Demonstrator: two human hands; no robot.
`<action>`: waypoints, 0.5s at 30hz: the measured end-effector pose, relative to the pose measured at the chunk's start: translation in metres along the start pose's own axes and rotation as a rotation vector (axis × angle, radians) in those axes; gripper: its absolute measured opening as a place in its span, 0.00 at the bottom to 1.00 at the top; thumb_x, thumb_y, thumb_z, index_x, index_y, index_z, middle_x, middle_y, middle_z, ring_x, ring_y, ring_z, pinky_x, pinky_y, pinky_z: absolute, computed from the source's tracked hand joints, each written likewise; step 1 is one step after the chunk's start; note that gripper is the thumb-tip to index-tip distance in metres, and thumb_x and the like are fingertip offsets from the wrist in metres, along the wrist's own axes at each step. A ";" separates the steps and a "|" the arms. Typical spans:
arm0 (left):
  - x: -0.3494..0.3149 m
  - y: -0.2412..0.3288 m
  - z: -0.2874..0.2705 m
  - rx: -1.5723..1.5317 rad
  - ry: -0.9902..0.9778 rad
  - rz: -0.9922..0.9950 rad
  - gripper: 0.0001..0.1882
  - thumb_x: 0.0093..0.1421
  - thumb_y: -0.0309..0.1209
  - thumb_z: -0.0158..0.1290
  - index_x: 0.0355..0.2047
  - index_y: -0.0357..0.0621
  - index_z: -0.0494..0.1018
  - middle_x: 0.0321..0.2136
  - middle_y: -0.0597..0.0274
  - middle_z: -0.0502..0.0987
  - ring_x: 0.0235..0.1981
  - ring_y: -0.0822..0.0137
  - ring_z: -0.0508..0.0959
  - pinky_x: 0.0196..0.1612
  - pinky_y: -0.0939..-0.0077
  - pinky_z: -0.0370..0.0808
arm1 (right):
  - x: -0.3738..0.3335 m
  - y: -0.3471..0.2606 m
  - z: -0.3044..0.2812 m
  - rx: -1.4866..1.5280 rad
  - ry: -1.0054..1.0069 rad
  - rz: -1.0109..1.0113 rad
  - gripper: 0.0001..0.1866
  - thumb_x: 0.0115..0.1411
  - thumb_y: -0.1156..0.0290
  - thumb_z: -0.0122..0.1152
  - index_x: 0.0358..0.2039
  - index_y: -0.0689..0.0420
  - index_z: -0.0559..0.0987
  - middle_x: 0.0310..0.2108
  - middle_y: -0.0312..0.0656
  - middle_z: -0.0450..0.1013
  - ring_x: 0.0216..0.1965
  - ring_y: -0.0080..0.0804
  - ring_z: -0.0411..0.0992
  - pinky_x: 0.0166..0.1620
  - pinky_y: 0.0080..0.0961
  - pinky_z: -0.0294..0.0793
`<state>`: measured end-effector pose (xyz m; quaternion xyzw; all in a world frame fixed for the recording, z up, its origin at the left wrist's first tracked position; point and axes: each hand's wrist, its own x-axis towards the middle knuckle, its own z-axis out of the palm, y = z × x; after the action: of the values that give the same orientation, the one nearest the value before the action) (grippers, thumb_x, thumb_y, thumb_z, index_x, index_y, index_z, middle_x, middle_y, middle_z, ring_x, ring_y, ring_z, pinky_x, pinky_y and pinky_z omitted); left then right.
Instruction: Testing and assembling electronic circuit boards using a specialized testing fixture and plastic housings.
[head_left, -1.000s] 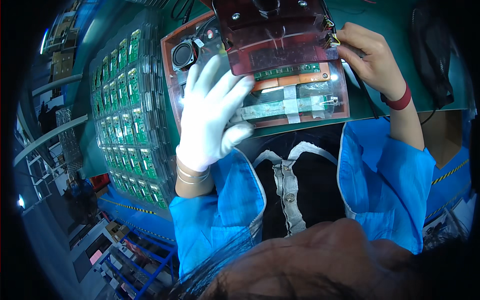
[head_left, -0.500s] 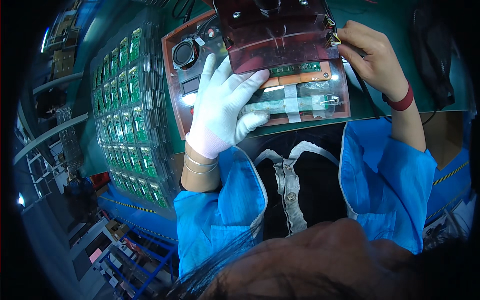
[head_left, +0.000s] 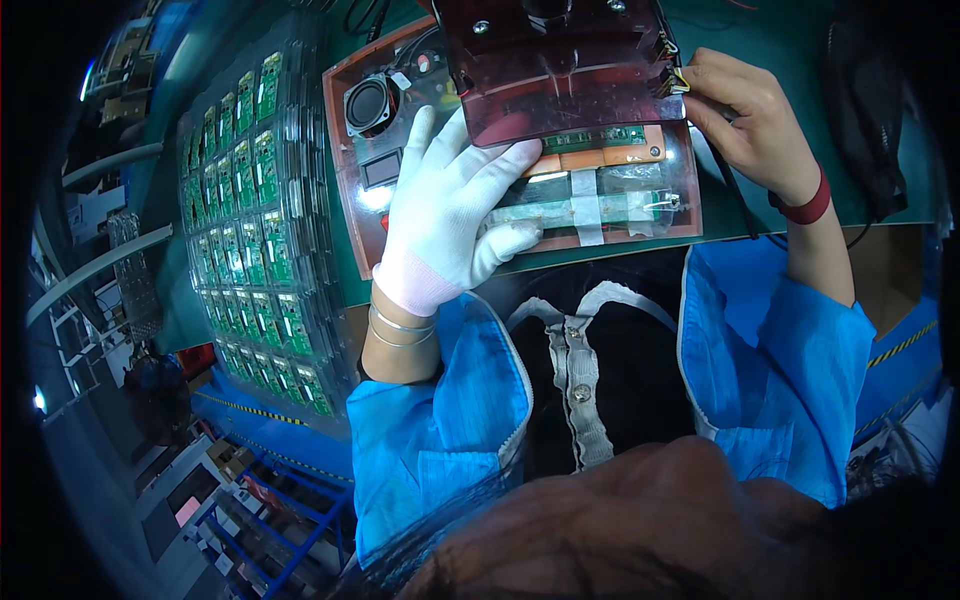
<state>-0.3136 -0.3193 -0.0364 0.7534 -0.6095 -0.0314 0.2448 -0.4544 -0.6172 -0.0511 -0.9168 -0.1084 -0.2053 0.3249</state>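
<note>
A dark red translucent panel (head_left: 570, 80) with screws stands raised over a reddish test box (head_left: 692, 222). My left hand (head_left: 450, 205), in a white glove, lies over the box with its fingers spread, one fingertip at the panel's lower edge. At the panel's right edge, thumb and fingers of my bare right hand (head_left: 740, 110) pinch close to a small bundle of coloured wires (head_left: 677, 82); their tips are partly hidden. Beneath the panel a green circuit board (head_left: 608, 137) sits by an orange strip (head_left: 600, 157). A round black speaker (head_left: 369, 106) is fixed at the box's upper left.
Left of the box stand stacked clear trays (head_left: 318, 215) holding many green circuit boards (head_left: 255, 235). A black cable (head_left: 735, 185) runs beside the box's right side. Dark cloth (head_left: 865, 110) lies at the right of the green table (head_left: 800, 35). A cardboard box (head_left: 890, 270) sits below the table edge.
The dark red panel has shifted slightly to the right, its wires with it. Both hands hold nearly the same places.
</note>
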 end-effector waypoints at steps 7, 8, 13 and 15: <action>0.000 0.002 0.000 -0.023 -0.018 -0.032 0.37 0.61 0.65 0.46 0.54 0.45 0.77 0.48 0.57 0.80 0.64 0.43 0.67 0.70 0.35 0.46 | -0.001 -0.003 0.002 -0.026 0.028 0.013 0.10 0.65 0.70 0.62 0.44 0.58 0.83 0.33 0.42 0.78 0.30 0.30 0.75 0.27 0.21 0.76; 0.000 0.002 0.000 -0.021 -0.018 -0.033 0.37 0.61 0.65 0.46 0.54 0.45 0.77 0.48 0.57 0.80 0.64 0.43 0.67 0.70 0.35 0.46 | -0.001 -0.003 0.002 -0.026 0.028 0.012 0.10 0.65 0.70 0.62 0.44 0.58 0.83 0.33 0.42 0.78 0.30 0.30 0.75 0.27 0.21 0.76; 0.000 0.000 0.000 -0.015 0.001 -0.013 0.37 0.61 0.64 0.47 0.54 0.45 0.77 0.48 0.57 0.80 0.64 0.43 0.66 0.70 0.35 0.45 | 0.001 -0.001 -0.001 0.023 -0.017 0.012 0.10 0.64 0.69 0.62 0.44 0.58 0.83 0.33 0.42 0.78 0.29 0.30 0.75 0.27 0.21 0.76; 0.001 0.001 0.000 -0.017 0.004 -0.012 0.37 0.61 0.64 0.47 0.54 0.45 0.77 0.47 0.57 0.81 0.65 0.43 0.66 0.70 0.36 0.45 | 0.000 0.000 0.000 0.005 0.008 0.016 0.10 0.64 0.70 0.62 0.44 0.58 0.83 0.33 0.42 0.78 0.29 0.30 0.75 0.27 0.21 0.75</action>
<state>-0.3144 -0.3201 -0.0362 0.7550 -0.6042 -0.0364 0.2523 -0.4544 -0.6174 -0.0508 -0.9160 -0.1005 -0.2061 0.3291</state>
